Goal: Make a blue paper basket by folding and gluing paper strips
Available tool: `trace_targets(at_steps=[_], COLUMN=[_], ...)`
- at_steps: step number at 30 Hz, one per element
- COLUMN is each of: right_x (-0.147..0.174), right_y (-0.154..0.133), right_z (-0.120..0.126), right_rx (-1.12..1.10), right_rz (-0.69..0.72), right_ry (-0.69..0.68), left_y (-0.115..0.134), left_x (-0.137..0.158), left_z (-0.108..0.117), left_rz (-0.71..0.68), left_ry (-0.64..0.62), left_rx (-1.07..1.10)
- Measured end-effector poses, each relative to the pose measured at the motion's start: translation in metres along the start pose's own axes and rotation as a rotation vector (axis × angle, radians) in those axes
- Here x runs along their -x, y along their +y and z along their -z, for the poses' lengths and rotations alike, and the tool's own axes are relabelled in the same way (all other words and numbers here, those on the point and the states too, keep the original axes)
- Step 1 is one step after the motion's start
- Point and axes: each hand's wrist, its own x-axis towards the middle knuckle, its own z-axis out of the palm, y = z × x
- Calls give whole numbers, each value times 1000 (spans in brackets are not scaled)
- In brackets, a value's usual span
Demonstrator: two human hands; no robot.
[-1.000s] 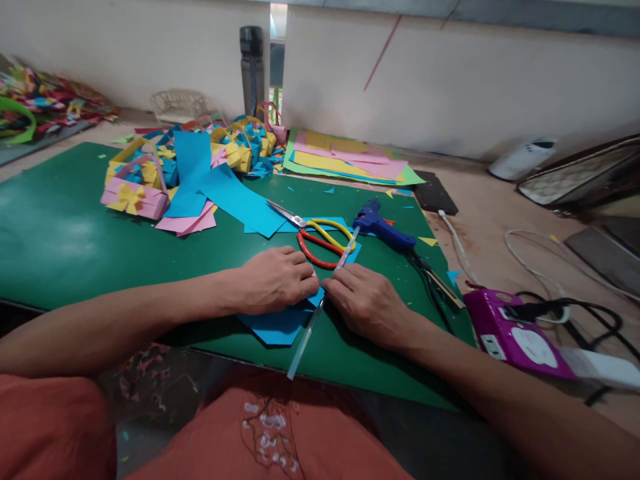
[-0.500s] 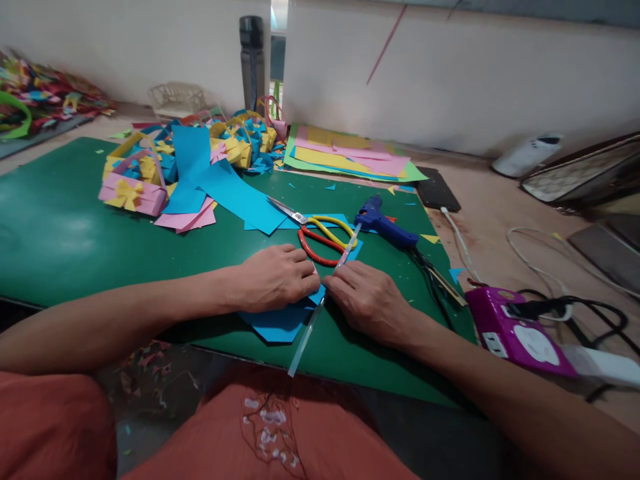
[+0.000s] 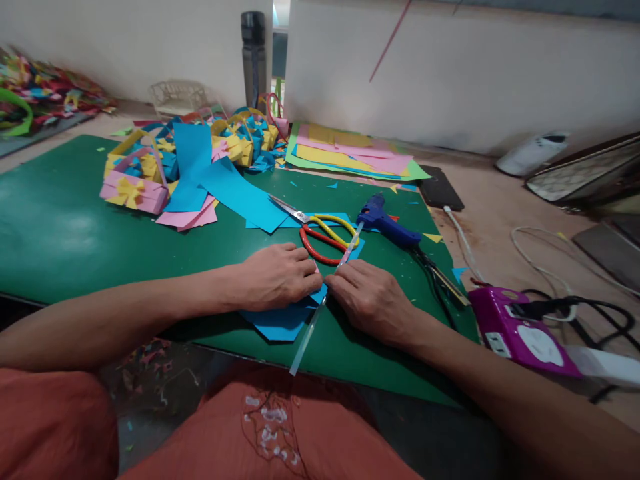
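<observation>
My left hand [image 3: 283, 277] is closed on a piece of blue paper [image 3: 319, 295] near the mat's front edge. A bit of pink shows at its fingertips. From the other side, the pinched fingers of my right hand [image 3: 367, 297] meet the same blue paper. A long translucent glue stick [image 3: 309, 337] runs between the hands, its upper end at the back of the blue glue gun [image 3: 387, 223]. Just beyond my hands lie scissors [image 3: 327, 239] with red and yellow handles. A larger blue sheet [image 3: 280, 323] rests under my left hand. The fingertips partly hide the paper.
A green mat [image 3: 65, 220] covers the work surface. Small paper baskets [image 3: 137, 190], blue strips [image 3: 193, 170] and stacked coloured sheets [image 3: 350, 157] lie toward the back. On the right are a phone [image 3: 440, 188], a purple power strip [image 3: 520, 333] and cables. A dark bottle [image 3: 254, 60] stands behind.
The view has shifted very slightly. Both hands keep the same closed pose at the blue paper, and the objects around them stay in place.
</observation>
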Motion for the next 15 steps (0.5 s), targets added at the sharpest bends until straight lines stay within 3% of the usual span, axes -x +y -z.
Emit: trace_targets(at_steps=[15], right_x=[-1], right_y=[0], right_z=[-1], right_rx=[21], right_rz=[10], right_ry=[13], left_y=[1], left_x=[0], left_z=[2], left_rz=[-4], left_ry=[-43], left_rx=[-22])
